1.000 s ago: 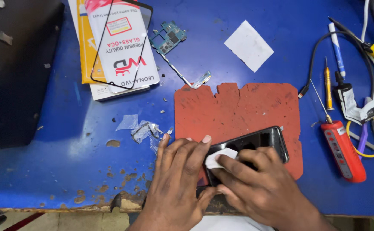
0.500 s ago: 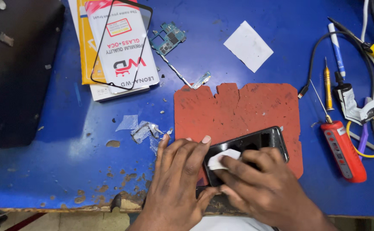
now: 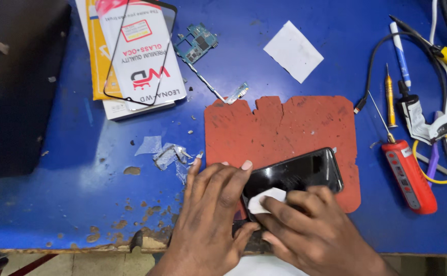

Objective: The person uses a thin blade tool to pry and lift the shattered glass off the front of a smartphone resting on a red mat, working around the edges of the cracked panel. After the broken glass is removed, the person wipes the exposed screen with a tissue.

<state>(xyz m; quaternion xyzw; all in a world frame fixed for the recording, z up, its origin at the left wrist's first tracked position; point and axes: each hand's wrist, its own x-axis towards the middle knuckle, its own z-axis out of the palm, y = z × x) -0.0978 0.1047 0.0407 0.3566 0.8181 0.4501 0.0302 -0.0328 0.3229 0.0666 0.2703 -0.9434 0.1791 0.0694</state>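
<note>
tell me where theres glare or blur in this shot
Head view: soft glare streaks across the black phone screen and a lighter sheen on the blue table; the hands cast only faint shadows; the frame is mostly sharp, slightly softer at the right hand holding the white wipe.

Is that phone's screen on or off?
Off: the phone glass is plain black, showing only reflections, lying flat on the red mat.

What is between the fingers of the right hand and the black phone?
A small white wipe, pressed under the right hand onto the black phone. The head view shows it.
</note>
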